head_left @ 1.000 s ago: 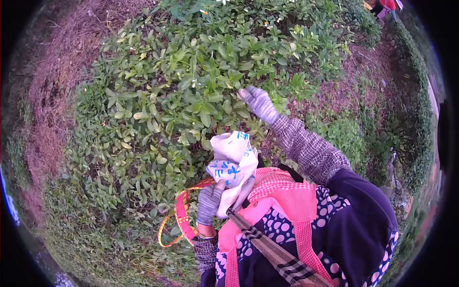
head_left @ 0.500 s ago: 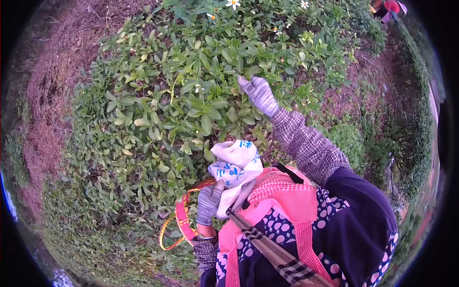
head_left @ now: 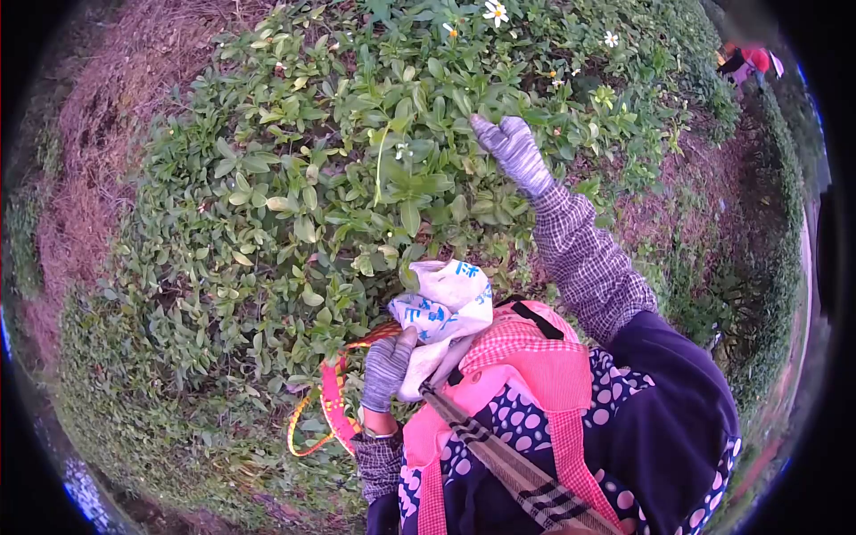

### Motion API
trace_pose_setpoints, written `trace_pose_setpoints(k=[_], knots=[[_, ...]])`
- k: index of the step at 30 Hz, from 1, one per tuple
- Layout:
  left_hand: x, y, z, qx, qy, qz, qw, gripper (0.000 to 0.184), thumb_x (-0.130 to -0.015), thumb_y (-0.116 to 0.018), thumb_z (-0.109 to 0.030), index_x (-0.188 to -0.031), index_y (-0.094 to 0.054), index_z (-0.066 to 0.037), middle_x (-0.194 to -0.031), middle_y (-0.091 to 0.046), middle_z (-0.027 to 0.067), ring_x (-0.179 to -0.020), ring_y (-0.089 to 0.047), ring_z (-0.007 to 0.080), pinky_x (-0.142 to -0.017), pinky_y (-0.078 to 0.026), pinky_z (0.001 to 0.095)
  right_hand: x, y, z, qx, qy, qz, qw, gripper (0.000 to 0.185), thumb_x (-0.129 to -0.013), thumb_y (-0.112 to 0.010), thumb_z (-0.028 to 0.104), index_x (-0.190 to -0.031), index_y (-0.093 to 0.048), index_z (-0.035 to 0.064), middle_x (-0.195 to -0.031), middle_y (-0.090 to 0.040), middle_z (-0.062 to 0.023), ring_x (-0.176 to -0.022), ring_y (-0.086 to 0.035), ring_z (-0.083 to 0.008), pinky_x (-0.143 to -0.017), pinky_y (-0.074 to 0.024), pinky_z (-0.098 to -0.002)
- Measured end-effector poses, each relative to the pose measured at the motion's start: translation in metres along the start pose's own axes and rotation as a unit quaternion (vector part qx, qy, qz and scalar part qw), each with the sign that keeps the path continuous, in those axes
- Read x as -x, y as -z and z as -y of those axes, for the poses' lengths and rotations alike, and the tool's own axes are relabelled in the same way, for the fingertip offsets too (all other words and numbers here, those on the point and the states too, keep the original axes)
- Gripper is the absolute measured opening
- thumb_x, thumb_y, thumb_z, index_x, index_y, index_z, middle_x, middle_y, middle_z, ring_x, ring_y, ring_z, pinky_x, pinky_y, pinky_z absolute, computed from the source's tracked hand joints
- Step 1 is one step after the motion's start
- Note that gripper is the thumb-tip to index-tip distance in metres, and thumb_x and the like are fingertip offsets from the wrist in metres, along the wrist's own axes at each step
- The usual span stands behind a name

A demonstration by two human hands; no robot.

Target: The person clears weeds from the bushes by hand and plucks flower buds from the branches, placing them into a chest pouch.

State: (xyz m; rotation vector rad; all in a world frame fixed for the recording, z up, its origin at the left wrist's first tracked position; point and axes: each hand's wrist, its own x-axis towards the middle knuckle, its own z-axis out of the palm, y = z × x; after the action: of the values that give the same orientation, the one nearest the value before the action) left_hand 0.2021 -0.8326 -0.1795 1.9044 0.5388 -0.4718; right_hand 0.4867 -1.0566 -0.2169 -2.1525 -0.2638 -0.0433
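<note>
My left hand point(head_left: 387, 367), in a grey knitted glove, is closed on the edge of a white bag point(head_left: 448, 294) with blue writing, its thumb lying against the bag. The bag sits bunched in front of my pink apron point(head_left: 544, 379). A pink and yellow woven strap point(head_left: 335, 401) hangs just beside this hand. My right hand point(head_left: 515, 153), gloved alike, is stretched out over the leafy shrubs point(head_left: 357, 178). Its thumb and fingers are apart, and nothing shows between them; the fingertips point down toward the leaves.
White flowers point(head_left: 496, 12) stand among the leaves at the far side. Dry brown ground cover point(head_left: 98, 152) lies to the left. Another person point(head_left: 749, 62) in red is far off at the upper right. A checked strap point(head_left: 499, 455) runs across my front.
My right hand has moved slightly up and to the right in view, over the leaves. The plants have shifted a little with the camera. My left hand stays at the bag.
</note>
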Motion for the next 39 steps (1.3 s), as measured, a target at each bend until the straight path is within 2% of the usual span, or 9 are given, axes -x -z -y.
trace_pose_setpoints(k=[4, 8, 11, 16, 18, 24, 29, 33, 39], knots=[[-0.006, -0.001, -0.005, 0.028, 0.003, 0.027, 0.999, 0.039, -0.085, -0.053, -0.03, -0.064, -0.059, 0.003, -0.049, -0.051, 0.0137, -0.043, -0.047, 0.0174, -0.046, -0.037, 0.0336, -0.028, -0.024, 0.008, 0.186, -0.027, 0.171, 0.967, 0.035, -0.081, -0.047, 0.024, -0.107, -0.051, 0.0021, -0.082, -0.061, -0.018, -0.074, -0.059, -0.0316, -0.067, -0.0468, -0.0387], [-0.008, -0.008, 0.023, 0.035, -0.01, 0.013, 0.999, 0.038, -0.085, -0.052, -0.029, -0.066, -0.06, 0.003, -0.05, -0.052, 0.0135, -0.044, -0.047, 0.0183, -0.046, -0.037, 0.0337, -0.026, -0.049, 0.019, 0.309, 0.015, 0.338, 0.889, 0.032, -0.075, -0.051, 0.014, -0.105, -0.05, 0.0047, -0.08, -0.06, -0.0172, -0.076, -0.06, -0.0321, -0.066, -0.0469, -0.0411], [-0.005, -0.005, 0.001, 0.064, -0.038, -0.006, 0.997, 0.038, -0.085, -0.052, -0.029, -0.067, -0.06, 0.003, -0.051, -0.053, 0.0141, -0.045, -0.048, 0.019, -0.047, -0.038, 0.0336, -0.005, -0.043, 0.013, 0.313, 0.04, 0.342, 0.885, 0.033, -0.078, -0.053, 0.026, -0.103, -0.052, 0.0045, -0.078, -0.06, -0.0176, -0.074, -0.058, -0.0334, -0.063, -0.0458, -0.0417], [-0.002, -0.004, 0.004, 0.064, 0.0, 0.019, 0.998, 0.039, -0.086, -0.05, -0.03, -0.069, -0.061, 0.003, -0.053, -0.054, 0.0141, -0.046, -0.049, 0.0188, -0.049, -0.039, 0.0329, 0.028, -0.011, 0.034, 0.031, -0.017, 0.145, 0.989, 0.039, -0.08, -0.054, 0.036, -0.069, -0.058, -0.001, -0.057, -0.052, -0.0216, -0.056, -0.054, -0.0358, -0.054, -0.0425, -0.0415], [-0.004, -0.002, -0.011, -0.014, -0.131, -0.009, 0.991, 0.038, -0.086, -0.05, -0.029, -0.07, -0.061, 0.003, -0.054, -0.055, 0.0143, -0.047, -0.05, 0.0184, -0.05, -0.04, 0.0327, 0.008, -0.02, 0.006, 0.01, -0.05, 0.088, 0.995, 0.042, -0.08, -0.055, 0.036, -0.068, -0.056, -0.0049, -0.056, -0.05, -0.0238, -0.053, -0.053, -0.0354, -0.051, -0.0409, -0.0413], [-0.01, -0.008, -0.002, 0.073, -0.013, -0.002, 0.997, 0.035, -0.087, -0.049, -0.026, -0.07, -0.062, 0.002, -0.055, -0.056, 0.0135, -0.048, -0.05, 0.018, -0.051, -0.041, 0.0318, -0.067, -0.08, -0.037, 0.057, -0.057, 0.181, 0.98, 0.046, -0.079, -0.052, 0.032, -0.108, -0.048, -0.0039, -0.094, -0.057, -0.0245, -0.09, -0.055, -0.0349, -0.08, -0.0428, -0.0386], [-0.011, -0.011, -0.008, 0.062, -0.016, -0.013, 0.998, 0.035, -0.087, -0.05, -0.025, -0.071, -0.062, 0.004, -0.056, -0.056, 0.0128, -0.049, -0.05, 0.0157, -0.051, -0.041, 0.0308, -0.067, -0.092, -0.033, 0.079, -0.02, 0.301, 0.95, 0.046, -0.077, -0.056, 0.032, -0.106, -0.049, -0.0034, -0.096, -0.057, -0.0224, -0.09, -0.055, -0.033, -0.079, -0.0428, -0.0369], [-0.014, -0.017, -0.004, 0.116, 0.015, -0.031, 0.993, 0.035, -0.087, -0.05, -0.025, -0.071, -0.061, 0.004, -0.057, -0.057, 0.0128, -0.05, -0.05, 0.0151, -0.051, -0.041, 0.0302, -0.05, -0.078, -0.029, 0.089, -0.075, 0.25, 0.961, 0.049, -0.078, -0.055, 0.035, -0.109, -0.049, -0.0027, -0.095, -0.058, -0.0219, -0.09, -0.055, -0.0333, -0.08, -0.0422, -0.0368], [-0.015, -0.023, -0.023, 0.107, 0.023, -0.035, 0.993, 0.035, -0.087, -0.05, -0.026, -0.071, -0.062, 0.004, -0.058, -0.058, 0.0127, -0.05, -0.051, 0.0156, -0.051, -0.042, 0.0303, -0.047, -0.084, -0.035, 0.071, 0.037, 0.263, 0.961, 0.051, -0.077, -0.057, 0.034, -0.113, -0.048, -0.0005, -0.097, -0.058, -0.0204, -0.09, -0.056, -0.0326, -0.081, -0.0428, -0.0359]])
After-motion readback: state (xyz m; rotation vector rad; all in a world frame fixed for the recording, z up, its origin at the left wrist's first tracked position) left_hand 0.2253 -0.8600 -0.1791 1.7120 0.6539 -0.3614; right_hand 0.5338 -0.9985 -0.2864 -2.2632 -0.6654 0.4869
